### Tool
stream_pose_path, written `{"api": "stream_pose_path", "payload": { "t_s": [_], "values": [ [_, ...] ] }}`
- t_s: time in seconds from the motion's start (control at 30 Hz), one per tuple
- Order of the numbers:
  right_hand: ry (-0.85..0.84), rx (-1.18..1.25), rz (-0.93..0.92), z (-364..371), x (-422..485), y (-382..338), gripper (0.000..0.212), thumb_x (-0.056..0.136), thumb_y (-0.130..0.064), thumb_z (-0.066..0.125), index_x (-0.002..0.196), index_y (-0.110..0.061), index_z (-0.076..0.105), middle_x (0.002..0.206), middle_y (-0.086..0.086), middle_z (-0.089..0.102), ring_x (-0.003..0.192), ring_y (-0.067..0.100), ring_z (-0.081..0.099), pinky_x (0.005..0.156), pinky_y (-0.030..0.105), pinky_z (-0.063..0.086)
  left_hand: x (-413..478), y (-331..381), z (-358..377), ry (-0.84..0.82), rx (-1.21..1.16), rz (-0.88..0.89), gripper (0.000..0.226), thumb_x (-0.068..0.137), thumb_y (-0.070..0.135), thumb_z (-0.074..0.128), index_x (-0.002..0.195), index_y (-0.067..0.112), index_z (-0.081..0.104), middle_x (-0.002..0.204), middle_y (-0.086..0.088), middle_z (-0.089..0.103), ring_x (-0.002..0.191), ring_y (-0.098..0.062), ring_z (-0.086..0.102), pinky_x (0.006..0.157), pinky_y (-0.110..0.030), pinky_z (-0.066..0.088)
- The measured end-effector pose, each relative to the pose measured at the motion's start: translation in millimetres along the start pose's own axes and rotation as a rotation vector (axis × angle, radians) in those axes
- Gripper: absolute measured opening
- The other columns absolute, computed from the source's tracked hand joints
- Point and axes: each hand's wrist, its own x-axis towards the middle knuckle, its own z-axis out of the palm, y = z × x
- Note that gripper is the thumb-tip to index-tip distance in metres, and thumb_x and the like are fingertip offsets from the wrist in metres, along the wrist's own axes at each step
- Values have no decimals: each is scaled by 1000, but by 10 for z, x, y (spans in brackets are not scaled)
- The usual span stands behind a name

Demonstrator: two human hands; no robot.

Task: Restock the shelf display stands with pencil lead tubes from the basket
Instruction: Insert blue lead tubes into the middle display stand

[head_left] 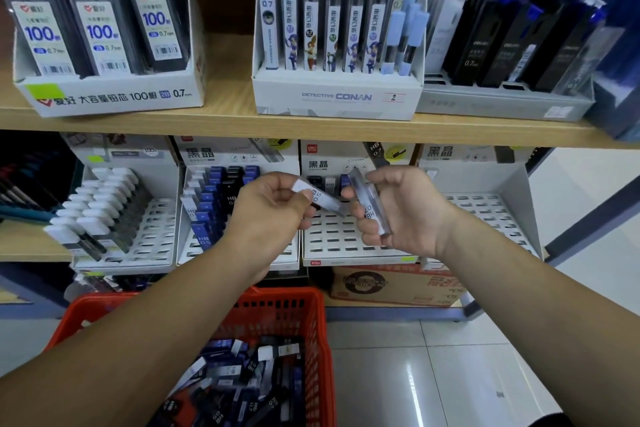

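Observation:
My left hand grips a lead tube with a white label, which points right toward the other hand. In my right hand is a clear HB 0.7 tube, held upright between thumb and fingers. Both hands hover in front of the lower shelf's white slotted display stands. The stand behind the left hand carries blue and black tubes. Below my arms sits the red basket, filled with several loose lead tubes.
A stand with white-capped tubes sits at the lower left, and another slotted stand at the right. The upper wooden shelf carries boxes of lead packs. A cardboard box lies under the stands. Tiled floor lies to the right.

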Motion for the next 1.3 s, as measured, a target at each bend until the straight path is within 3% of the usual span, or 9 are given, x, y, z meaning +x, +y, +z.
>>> {"api": "stream_pose_path", "payload": {
  "t_s": [0.1, 0.2, 0.47, 0.6, 0.73, 0.93, 1.07, 1.23, 1.3],
  "values": [
    [-61, 72, -3, -81, -73, 36, 30, 97, -24, 47, 116, -6, 61, 79, 8, 52, 58, 20, 41, 55, 30, 36, -68, 53, 16, -17, 32, 44, 9, 98, 8, 69, 106, 13, 69, 84, -8, 75, 72, -13, 74, 68, -22, 61],
    [-48, 68, -33, -199, -201, 51, 29, 103, -19, 45, 123, -6, 62, 82, 5, 56, 57, 16, 43, 52, 27, 41, -118, 113, 72, -60, 86, 109, 20, 96, 7, 71, 113, 16, 64, 83, -9, 74, 78, -18, 76, 73, -27, 62],
    [223, -203, -186, -606, -585, 134, 23, 104, -26, 61, 121, -11, 67, 102, 15, 77, 52, 18, 55, 43, 21, 35, -180, 193, 581, -109, 92, 98, 18, 97, 1, 68, 110, 10, 61, 79, -16, 74, 76, -21, 76, 71, -30, 63],
    [239, -269, -221, -569, -624, 180, 26, 102, -34, 62, 117, -13, 68, 89, 15, 76, 43, 16, 43, 42, 19, 26, -249, 183, 598, -112, 111, 101, 16, 99, 1, 65, 113, 8, 61, 83, -20, 73, 73, -17, 75, 68, -26, 63],
    [190, -333, -225, -274, -494, 165, 24, 104, -30, 61, 117, -10, 67, 82, 11, 70, 44, 14, 37, 45, 21, 22, -351, 206, 267, -117, 165, 93, 12, 101, 6, 64, 111, 14, 61, 81, -15, 75, 71, -14, 75, 65, -22, 60],
    [80, -479, -176, 362, -275, 191, 21, 103, -14, 61, 124, -13, 61, 91, 7, 76, 62, 21, 66, 45, 24, 39, -463, 117, -514, -135, 303, 92, 11, 102, 13, 63, 110, 21, 61, 79, -9, 72, 74, -13, 73, 67, -23, 59],
    [104, -512, -106, 680, -92, 229, 23, 102, -7, 55, 124, -13, 52, 87, 11, 75, 68, 26, 71, 43, 23, 37, -466, -12, -1030, -144, 353, 30, 13, 100, 9, 65, 108, 19, 62, 80, -20, 55, 86, -38, 67, 68, -20, 56],
    [67, -548, -88, 1002, 127, 338, 20, 104, -12, 55, 124, -15, 53, 86, 11, 69, 57, 20, 56, 41, 22, 27, -240, -99, -1485, -22, 435, 134, 17, 101, 10, 64, 104, 27, 62, 96, -31, 59, 89, -45, 64, 77, -51, 60],
    [44, -581, -87, 1140, 199, 391, 16, 104, -17, 60, 120, -17, 58, 86, 10, 71, 56, 18, 54, 44, 23, 27, -129, -99, -1617, 30, 465, 202, 21, 101, 9, 63, 102, 30, 60, 94, -31, 60, 83, -43, 65, 77, -51, 59]
  ]
}}
